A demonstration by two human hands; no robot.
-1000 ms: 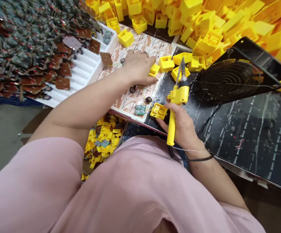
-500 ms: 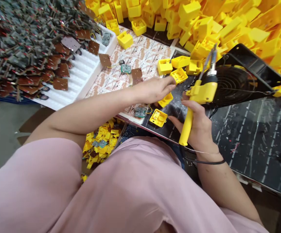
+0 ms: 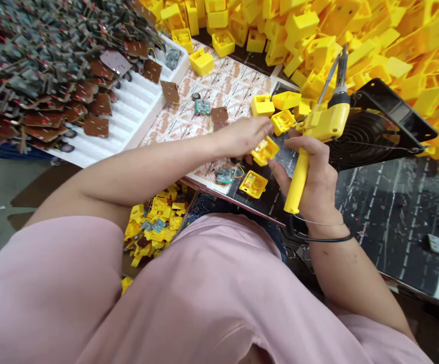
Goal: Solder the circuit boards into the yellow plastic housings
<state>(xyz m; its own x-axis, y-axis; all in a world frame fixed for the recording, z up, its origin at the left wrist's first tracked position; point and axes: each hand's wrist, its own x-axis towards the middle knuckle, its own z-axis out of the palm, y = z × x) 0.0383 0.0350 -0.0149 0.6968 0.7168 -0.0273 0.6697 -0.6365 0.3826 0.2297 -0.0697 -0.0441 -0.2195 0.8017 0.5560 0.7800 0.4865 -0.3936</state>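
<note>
1 left hand point(image 3: 244, 137): pinching 1 yellow case point(image 3: 267, 151) over the dark part of the desk point(image 3: 379, 197).
1 right hand point(image 3: 318, 177): wrapped around 1 yellow soldering gun point(image 3: 325, 121).
1 yellow cover point(image 3: 253, 184): hollow side up, beside 1 circuit board point(image 3: 225, 175).

The yellow tool point(image 3: 325, 122) hides the left part of the fan point(image 3: 375, 126). The far yellow heap point(image 3: 379, 40) is cut by the edge.

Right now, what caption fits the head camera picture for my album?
Left hand holding a yellow case, right hand gripping a yellow soldering gun, near a black fan.
</note>
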